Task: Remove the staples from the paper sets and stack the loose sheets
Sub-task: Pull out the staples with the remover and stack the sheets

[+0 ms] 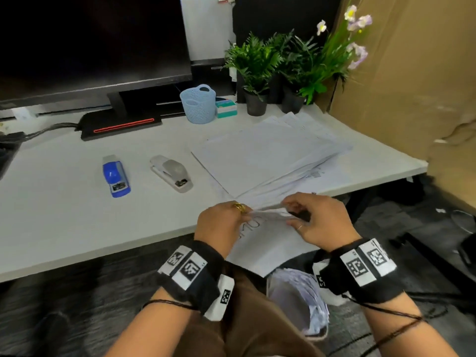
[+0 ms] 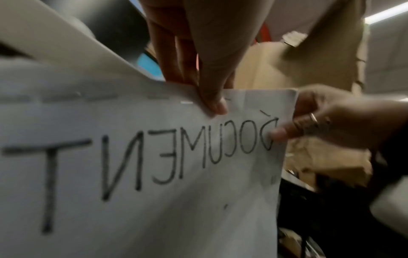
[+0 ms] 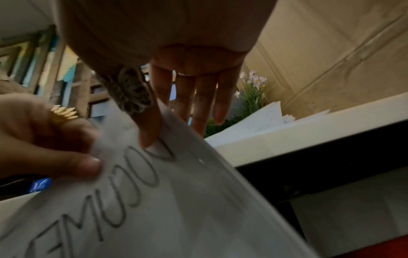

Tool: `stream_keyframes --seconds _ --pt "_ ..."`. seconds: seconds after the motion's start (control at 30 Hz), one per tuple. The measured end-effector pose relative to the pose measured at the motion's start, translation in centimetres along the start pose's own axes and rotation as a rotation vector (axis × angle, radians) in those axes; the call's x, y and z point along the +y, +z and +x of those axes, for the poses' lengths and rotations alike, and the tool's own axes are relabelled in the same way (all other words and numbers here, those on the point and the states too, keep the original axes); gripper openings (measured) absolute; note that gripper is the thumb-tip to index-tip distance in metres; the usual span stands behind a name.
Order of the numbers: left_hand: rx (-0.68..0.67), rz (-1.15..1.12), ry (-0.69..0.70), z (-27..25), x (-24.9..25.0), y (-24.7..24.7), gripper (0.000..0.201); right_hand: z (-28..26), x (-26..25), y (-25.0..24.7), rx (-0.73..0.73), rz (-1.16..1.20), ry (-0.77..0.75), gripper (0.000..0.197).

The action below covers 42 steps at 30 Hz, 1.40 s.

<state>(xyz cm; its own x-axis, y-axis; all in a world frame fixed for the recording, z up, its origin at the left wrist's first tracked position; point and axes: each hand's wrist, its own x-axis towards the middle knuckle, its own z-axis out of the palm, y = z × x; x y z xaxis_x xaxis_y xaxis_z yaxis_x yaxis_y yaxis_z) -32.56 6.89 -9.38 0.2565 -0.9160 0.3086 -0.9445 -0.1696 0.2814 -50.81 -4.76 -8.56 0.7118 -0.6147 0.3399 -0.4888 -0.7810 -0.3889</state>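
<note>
A stapled paper set [image 1: 268, 240] with "DOCUMENT" handwritten on it hangs over the desk's front edge, above my lap. My left hand [image 1: 244, 215] pinches its top edge between thumb and fingers [image 2: 213, 103], close to a small staple [image 2: 186, 102]. My right hand [image 1: 288, 212] pinches the corner of the same set, thumb [image 3: 150, 136] on the sheet. In the left wrist view the right hand [image 2: 309, 122] holds the paper's right corner. A fanned pile of loose sheets [image 1: 270, 153] lies on the desk just beyond my hands.
A blue stapler [image 1: 116, 176] and a grey stapler [image 1: 171, 172] lie on the white desk [image 1: 64, 222], left of the pile. Behind are a monitor [image 1: 90, 42], a blue basket [image 1: 198, 103] and potted plants [image 1: 257, 65]. Cardboard [image 1: 412, 86] stands right. A bin with paper [image 1: 301, 305] sits below.
</note>
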Motion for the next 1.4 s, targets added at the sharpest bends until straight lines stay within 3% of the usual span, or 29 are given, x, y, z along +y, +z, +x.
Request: stream_keyframes --seconds 0.1,0.17,0.27,0.37,0.47,0.53,0.67,0.73,1.0,1.17,1.27,1.4 --pt "-0.102 0.162 0.216 1.0 2.8 1.8 0.030 -0.8 -0.4 -0.7 -0.095 -0.230 -0.065 0.034" --pt "-0.160 0.228 0.248 1.9 4.5 2.7 0.035 -1.2 0.2 -0.5 -0.247 -0.344 -0.008 0.032" --pt "-0.303 0.233 0.298 3.0 6.5 3.8 0.023 -2.0 2.3 0.9 -0.453 -0.399 0.134 0.037" --pt "-0.257 0.115 0.305 4.3 6.6 4.5 0.034 -3.0 5.4 2.2 -0.457 -0.236 0.296 0.037" --pt "-0.002 0.165 0.351 6.0 6.1 4.7 0.038 -3.9 9.2 4.0 -0.402 -0.113 0.463 0.038" --pt "0.065 0.247 0.331 7.2 5.7 5.0 0.043 -4.4 11.6 5.8 -0.419 -0.049 0.606 0.034" --pt "-0.177 0.251 0.134 8.8 5.6 6.0 0.062 -5.6 14.8 9.5 -0.460 0.039 0.856 0.026" --pt "-0.186 0.257 0.105 9.1 5.4 6.7 0.067 -6.3 15.8 11.3 -0.476 0.013 0.911 0.025" --pt "-0.180 0.265 0.093 9.2 5.3 7.1 0.077 -7.4 17.8 15.2 -0.528 -0.074 0.890 0.033" --pt "-0.154 0.233 0.101 9.3 5.2 7.3 0.074 -9.0 16.6 17.9 -0.525 -0.075 0.724 0.040" --pt "-0.147 0.226 0.097 9.2 5.3 7.3 0.074 -11.1 15.2 20.9 -0.648 0.003 0.585 0.043" --pt "-0.150 0.240 0.090 9.2 5.3 7.3 0.075 -13.8 14.9 24.3 -0.919 0.048 0.687 0.056"
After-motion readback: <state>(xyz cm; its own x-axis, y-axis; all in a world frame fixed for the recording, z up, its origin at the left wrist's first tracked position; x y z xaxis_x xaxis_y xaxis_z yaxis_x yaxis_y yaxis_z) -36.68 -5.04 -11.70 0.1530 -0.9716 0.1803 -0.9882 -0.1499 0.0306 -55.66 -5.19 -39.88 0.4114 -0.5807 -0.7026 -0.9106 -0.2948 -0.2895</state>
